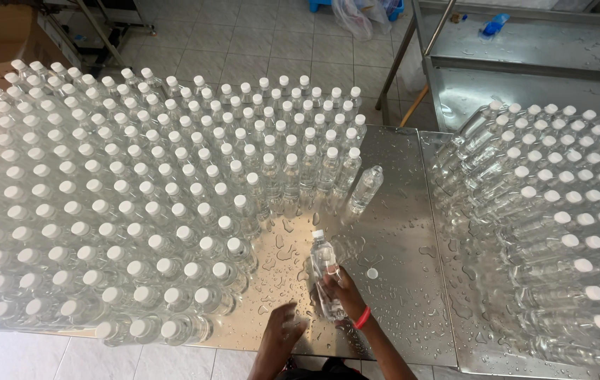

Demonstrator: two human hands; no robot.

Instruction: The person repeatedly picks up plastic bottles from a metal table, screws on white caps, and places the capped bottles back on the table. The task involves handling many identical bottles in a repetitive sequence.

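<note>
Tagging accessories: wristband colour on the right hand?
Red wristband, clearest in the head view.

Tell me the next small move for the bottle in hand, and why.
Probably stand the clear capped plastic bottle, gripped by the right hand, beside the capped bottles massed on the left. The left hand rests free on the wet steel table, and open space remains there.

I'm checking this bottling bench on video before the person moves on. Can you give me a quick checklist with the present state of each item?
1. Right hand grips the bottle: ok.
2. Held bottle capped: ok, white cap on.
3. Left hand free: ok, holds nothing, rests near the wet table.
4. No stray parts: not ok, loose cap lies beside the bottle.
5. All bottles capped: not ok, uncapped bottle stands apart.
6. Table dry: not ok, water drops everywhere.
</note>
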